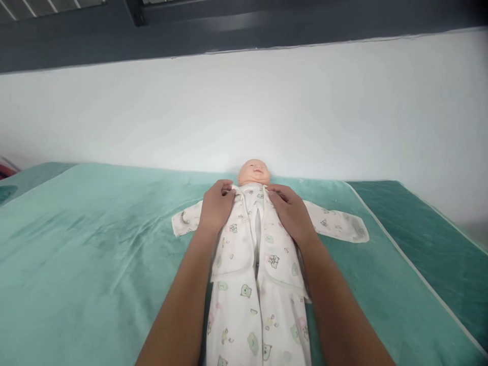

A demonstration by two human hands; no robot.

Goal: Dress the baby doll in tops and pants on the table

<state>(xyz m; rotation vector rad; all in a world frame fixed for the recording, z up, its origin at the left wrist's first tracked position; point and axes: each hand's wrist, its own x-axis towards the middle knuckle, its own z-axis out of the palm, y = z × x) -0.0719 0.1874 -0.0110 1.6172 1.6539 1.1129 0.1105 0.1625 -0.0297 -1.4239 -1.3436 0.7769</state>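
Observation:
A baby doll lies on its back on a teal blanket, head toward the wall. It wears a white printed jacket and matching trousers, sleeves spread out to both sides. My left hand rests on the jacket's left front panel near the collar, fingers curled on the fabric edge. My right hand lies on the right front panel by the collar, fingers bent over the cloth. The jacket is parted down the middle between my hands.
A white wall rises right behind the doll's head. A darker green mat shows beyond the blanket's white-piped edge on the right. A dark window frame runs along the top.

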